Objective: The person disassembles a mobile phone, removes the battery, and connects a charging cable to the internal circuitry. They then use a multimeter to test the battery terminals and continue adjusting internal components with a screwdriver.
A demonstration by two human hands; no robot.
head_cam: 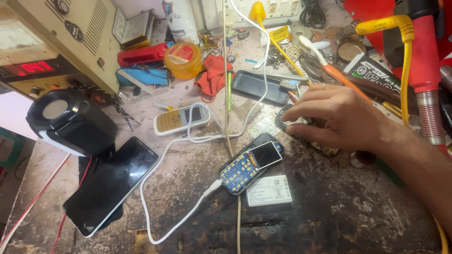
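My right hand reaches in from the right and rests palm down on the worn bench, its fingertips on a dark keypad frame. Whether the fingers grip it I cannot tell. Just below and left of the hand lies an opened small phone with a bare blue circuit board and a little screen, a white cable plugged into its lower end. A white flat battery lies next to it. My left hand is not in view.
A black smartphone lies face up at the left beside a black round speaker. A white small phone, a dark phone shell, a yellow tin, a power supply and a red hot-air tool crowd the back and right.
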